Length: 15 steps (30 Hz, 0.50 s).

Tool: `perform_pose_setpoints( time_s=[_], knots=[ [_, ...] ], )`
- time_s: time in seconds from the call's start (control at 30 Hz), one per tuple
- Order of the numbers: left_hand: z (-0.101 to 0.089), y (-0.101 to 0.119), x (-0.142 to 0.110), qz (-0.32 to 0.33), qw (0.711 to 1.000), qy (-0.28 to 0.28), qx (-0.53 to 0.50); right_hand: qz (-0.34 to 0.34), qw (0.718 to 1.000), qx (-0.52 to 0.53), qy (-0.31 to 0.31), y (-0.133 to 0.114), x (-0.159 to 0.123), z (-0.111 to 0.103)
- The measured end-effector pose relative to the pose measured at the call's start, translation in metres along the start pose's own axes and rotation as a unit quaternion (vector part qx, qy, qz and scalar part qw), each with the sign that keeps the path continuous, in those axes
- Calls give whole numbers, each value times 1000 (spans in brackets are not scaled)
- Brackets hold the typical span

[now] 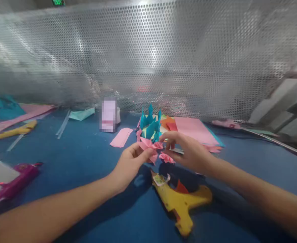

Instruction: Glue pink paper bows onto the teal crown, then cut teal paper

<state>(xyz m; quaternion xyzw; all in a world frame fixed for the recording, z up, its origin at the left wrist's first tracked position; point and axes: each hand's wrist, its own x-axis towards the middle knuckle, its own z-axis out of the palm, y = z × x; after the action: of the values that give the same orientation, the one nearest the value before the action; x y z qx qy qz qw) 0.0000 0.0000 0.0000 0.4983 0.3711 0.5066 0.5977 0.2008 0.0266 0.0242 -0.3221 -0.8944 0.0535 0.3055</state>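
My left hand (pixel 132 163) pinches a folded pink paper piece (pixel 146 144) between thumb and fingers, above the blue table. Close to its right edge is my right hand (pixel 185 150), fingers bent and thumb apart from the index finger; whether a fingertip touches the paper is unclear. Below and between the hands lies a crumpled pink paper piece (pixel 166 158). A silvery flat thing (pixel 177 151), its kind unclear, shows beside the right hand's fingers. Just behind the left hand's paper stands a cluster of pointed teal paper pieces (pixel 150 124). A yellow glue gun (pixel 179 202) lies nearest me.
Pink paper strips (pixel 121 137) and pink sheets (pixel 192 130) lie farther back. A blurred-out upright panel (pixel 108 114) stands behind the strips. On the left are a magenta glue gun (pixel 18 180) and a yellow tool (pixel 28 127). A perforated metal screen (pixel 148 67) closes off the back.
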Motion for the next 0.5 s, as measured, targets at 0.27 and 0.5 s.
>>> perform_pose_setpoints(
  time_s=[0.27,0.5],
  knots=[
    [-2,0,-5,-5,998,2,-58,55,986,18,-159,16,1,-9],
    [-3,-2,-5,-5,998,2,-68,4,985,-59,-165,22,1,-2]
  ],
)
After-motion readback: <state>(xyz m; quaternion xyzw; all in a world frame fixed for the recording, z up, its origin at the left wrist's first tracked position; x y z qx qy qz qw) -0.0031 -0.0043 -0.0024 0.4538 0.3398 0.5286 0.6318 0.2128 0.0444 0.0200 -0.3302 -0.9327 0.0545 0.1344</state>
